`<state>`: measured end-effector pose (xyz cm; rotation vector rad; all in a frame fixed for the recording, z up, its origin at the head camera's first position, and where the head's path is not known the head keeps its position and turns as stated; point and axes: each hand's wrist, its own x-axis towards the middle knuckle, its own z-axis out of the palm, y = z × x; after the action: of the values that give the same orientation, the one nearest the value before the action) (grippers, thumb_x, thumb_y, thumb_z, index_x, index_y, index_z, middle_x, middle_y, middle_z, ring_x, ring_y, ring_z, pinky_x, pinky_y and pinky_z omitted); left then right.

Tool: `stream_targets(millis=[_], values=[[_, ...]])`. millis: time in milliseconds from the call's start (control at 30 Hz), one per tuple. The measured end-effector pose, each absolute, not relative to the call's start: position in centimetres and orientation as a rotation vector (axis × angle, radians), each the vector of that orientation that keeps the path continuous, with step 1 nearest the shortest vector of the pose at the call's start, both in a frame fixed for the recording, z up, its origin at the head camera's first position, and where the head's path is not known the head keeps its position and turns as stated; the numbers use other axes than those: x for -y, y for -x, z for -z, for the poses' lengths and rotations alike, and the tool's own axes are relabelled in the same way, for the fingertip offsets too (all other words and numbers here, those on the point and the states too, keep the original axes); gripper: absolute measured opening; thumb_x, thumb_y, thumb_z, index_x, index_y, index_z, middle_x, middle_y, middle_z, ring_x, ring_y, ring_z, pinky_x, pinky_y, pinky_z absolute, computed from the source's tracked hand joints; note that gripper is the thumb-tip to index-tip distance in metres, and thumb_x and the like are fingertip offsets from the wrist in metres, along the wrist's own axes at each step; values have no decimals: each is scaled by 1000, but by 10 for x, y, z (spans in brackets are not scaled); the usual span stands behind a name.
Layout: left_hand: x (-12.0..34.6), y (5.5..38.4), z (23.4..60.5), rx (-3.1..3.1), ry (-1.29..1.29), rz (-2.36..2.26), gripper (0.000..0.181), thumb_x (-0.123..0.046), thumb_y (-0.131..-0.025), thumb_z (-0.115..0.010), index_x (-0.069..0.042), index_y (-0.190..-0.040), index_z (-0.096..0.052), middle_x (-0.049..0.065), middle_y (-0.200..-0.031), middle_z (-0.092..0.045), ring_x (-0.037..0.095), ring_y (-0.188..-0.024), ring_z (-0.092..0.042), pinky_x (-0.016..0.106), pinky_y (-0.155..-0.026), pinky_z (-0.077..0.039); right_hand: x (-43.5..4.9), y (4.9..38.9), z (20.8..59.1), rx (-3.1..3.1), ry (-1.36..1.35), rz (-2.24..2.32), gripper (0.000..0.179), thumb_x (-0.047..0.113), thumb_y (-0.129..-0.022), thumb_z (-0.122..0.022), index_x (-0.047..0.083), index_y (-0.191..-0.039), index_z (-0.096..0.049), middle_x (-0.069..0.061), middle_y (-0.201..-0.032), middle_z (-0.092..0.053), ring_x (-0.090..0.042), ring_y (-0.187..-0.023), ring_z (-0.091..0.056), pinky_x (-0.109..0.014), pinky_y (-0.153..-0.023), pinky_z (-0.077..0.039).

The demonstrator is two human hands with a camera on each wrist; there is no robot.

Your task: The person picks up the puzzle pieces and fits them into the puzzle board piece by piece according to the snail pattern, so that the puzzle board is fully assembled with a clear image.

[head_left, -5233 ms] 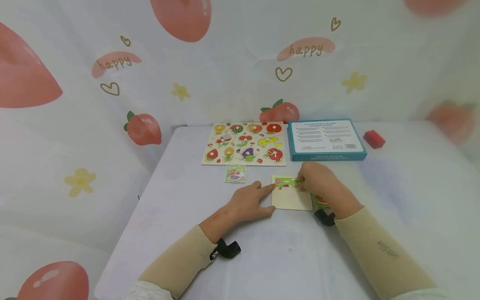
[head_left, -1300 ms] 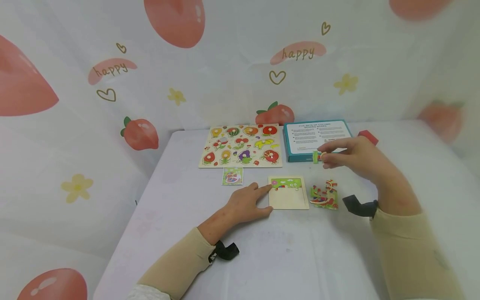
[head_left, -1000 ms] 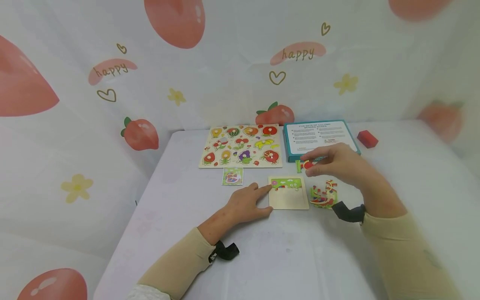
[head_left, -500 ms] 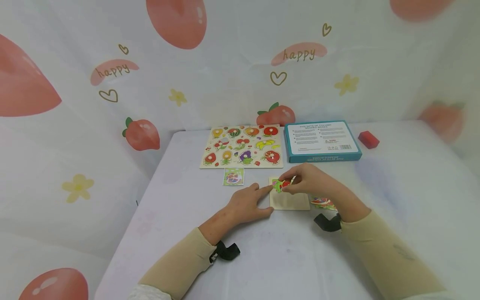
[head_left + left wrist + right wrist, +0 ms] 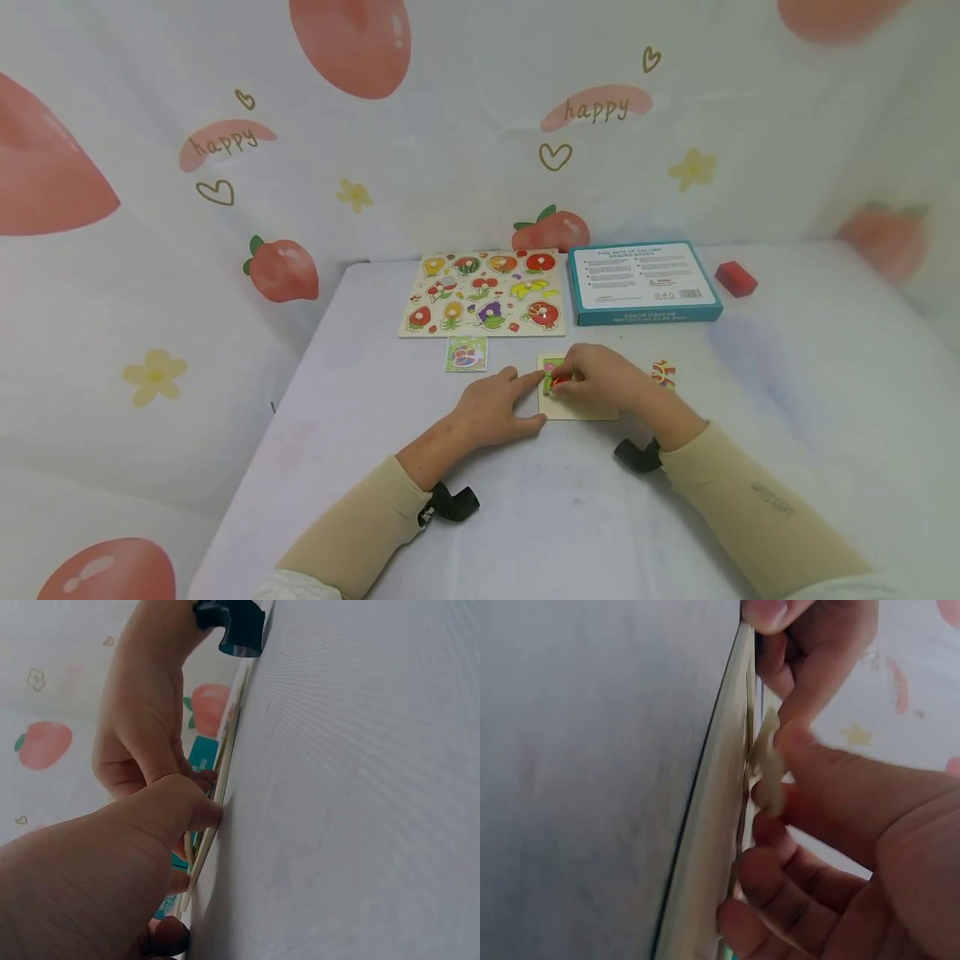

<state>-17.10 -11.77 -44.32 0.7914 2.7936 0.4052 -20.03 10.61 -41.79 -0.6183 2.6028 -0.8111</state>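
Observation:
My right hand (image 5: 606,382) pinches a green-and-red jigsaw piece (image 5: 547,386) between thumb and forefinger, low over the upper left of a square wooden puzzle board (image 5: 573,408). The right wrist view shows the piece (image 5: 769,776) tilted, its plain wooden edge toward the camera. My left hand (image 5: 497,406) rests at the board's left side, forefinger at the upper left edge and thumb at the lower left corner. Beyond the right hand lie loose jigsaw pieces (image 5: 663,372), partly hidden by that hand. Much of the board's printed top strip is covered too.
A fruit peg puzzle (image 5: 483,293) lies at the back of the white-covered table, with a small picture square (image 5: 466,354) at its front edge. Right of it are a teal-edged box (image 5: 647,282) and a red block (image 5: 737,279). A printed cloth hangs behind.
My right hand has taken a jigsaw piece from the right, carried it left past the box and lowered it over the board's upper left. The left hand has stayed at the board.

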Motion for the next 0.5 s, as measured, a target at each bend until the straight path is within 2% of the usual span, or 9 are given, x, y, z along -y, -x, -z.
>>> stream_targets(millis=[233, 500], values=[[118, 171, 445, -2799, -808, -405, 72, -53, -93, -66, -24, -157, -47, -2, -92, -48, 14, -68, -44, 27, -56, -33, -99, 195, 421, -2751, 778, 539, 23, 25, -89, -82, 12, -108, -83, 5, -88, -62, -16, -81, -54, -31, -75, -47], [118, 172, 447, -2810, -805, -413, 71, -51, -93, -67, -23, -156, -48, -1, -91, -48, 14, -66, -42, 27, -55, -32, -96, 195, 423, -2782, 673, 591, 18, 23, -88, -83, 12, -102, -84, 5, -89, -64, -16, -82, -56, -34, -79, -49]])
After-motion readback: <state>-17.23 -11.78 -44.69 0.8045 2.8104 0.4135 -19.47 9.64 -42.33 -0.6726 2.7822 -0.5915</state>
